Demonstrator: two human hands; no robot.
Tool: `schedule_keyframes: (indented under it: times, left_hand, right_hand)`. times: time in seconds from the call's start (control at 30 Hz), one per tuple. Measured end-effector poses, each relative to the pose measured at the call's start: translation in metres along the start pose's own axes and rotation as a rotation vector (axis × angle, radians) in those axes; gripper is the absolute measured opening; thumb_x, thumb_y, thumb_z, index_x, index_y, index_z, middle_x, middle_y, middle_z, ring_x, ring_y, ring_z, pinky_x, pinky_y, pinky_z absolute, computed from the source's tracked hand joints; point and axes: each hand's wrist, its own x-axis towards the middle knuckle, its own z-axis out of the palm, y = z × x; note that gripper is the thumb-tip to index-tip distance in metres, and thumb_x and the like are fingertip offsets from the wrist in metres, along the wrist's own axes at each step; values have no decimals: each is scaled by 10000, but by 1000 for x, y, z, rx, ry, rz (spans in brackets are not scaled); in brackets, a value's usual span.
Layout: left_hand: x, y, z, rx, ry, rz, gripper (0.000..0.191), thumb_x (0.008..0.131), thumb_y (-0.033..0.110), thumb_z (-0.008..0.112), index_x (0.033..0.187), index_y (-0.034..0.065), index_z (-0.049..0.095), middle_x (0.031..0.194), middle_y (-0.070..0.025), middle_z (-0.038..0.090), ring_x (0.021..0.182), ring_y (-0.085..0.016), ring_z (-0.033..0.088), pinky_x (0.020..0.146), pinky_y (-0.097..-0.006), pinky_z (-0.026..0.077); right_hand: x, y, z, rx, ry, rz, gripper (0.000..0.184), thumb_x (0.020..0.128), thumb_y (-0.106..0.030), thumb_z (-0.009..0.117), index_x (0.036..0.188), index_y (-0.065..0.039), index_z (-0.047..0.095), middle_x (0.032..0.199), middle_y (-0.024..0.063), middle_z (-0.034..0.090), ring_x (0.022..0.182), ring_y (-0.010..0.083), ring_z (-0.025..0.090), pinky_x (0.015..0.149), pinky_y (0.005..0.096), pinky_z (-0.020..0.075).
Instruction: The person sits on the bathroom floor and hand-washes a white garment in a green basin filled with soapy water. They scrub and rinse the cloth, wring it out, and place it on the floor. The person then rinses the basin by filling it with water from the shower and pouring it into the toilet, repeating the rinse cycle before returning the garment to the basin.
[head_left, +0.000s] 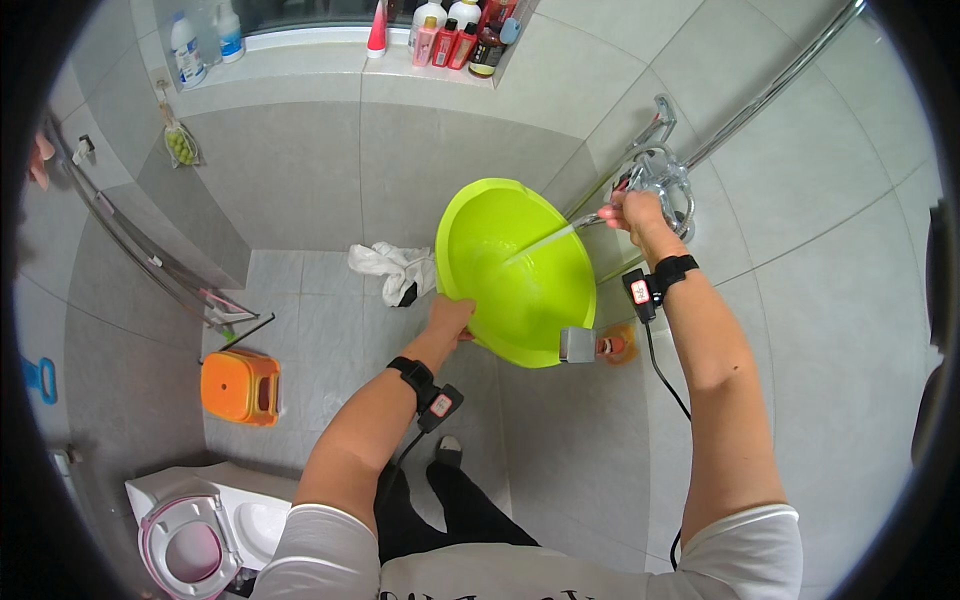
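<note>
A lime-green plastic basin (491, 225) is held tilted above the floor, its inside facing me. My left hand (451, 316) grips its lower left rim, thumb over the edge. From the spout (589, 220) of a chrome wall-mounted mixer faucet (654, 176), a stream of water (536, 247) runs into the basin. My right hand (637, 214) is at the faucet, close beside the spout, with its fingers bent. Whether those fingers grip the metal is hard to see. A white cloth (390, 262) with a dark patch lies on the floor left of the basin, partly hidden behind it.
Several bottles (446, 45) line the window ledge (300, 64). An orange plastic stool (229, 386) stands at left, near a curved metal rail (112, 225). Lower left is a toilet with a pink-and-white seat (191, 540). A grey square fitting (577, 345) overlaps the basin's lower right edge.
</note>
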Motion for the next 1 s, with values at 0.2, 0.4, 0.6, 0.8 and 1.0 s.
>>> schedule_keyframes:
  times: [0.2, 0.4, 0.6, 0.8, 1.0]
  left_hand:
    - [13, -21, -4, -67, -67, 53, 313, 757, 44, 546, 1065, -14, 534, 925, -139, 616, 720, -268, 640, 557, -417, 542]
    - [29, -51, -31, -126, -110, 20, 290, 789, 96, 560, 1067, 14, 546, 915, -110, 622, 697, -238, 634, 542, -373, 527]
    - [29, -69, -35, -92, -34, -110, 332, 759, 69, 568, 1059, -69, 533, 935, -188, 610, 700, -293, 644, 497, -370, 528]
    - [17, -76, -64, -72, 31, -75, 328, 771, 103, 556, 1073, -21, 524, 891, -147, 611, 678, -262, 626, 526, -372, 517]
    - [37, -87, -74, -28, -23, -149, 339, 775, 91, 534, 1102, 4, 507, 917, -160, 598, 701, -256, 621, 528, -380, 509]
  right_hand:
    - [0, 1, -12, 28, -95, 84, 241, 907, -139, 469, 1038, 58, 514, 860, 184, 620, 695, 253, 646, 540, 290, 535]
    - [-43, 8, -8, -188, -52, 6, 418, 882, -308, 554, 1138, 19, 512, 953, 121, 604, 789, 202, 620, 603, 303, 502]
    - [-137, 8, -13, -89, -17, -263, 377, 883, -276, 564, 1168, -28, 555, 1025, 81, 627, 864, 156, 604, 673, 266, 464]
    - [-243, 38, 37, -255, -133, -539, 234, 871, -129, 582, 1063, -1, 614, 946, 87, 662, 804, 153, 625, 693, 252, 473]
    - [-267, 145, 78, -316, -382, -359, 158, 863, -83, 581, 967, 18, 644, 858, 95, 670, 751, 155, 635, 647, 254, 491]
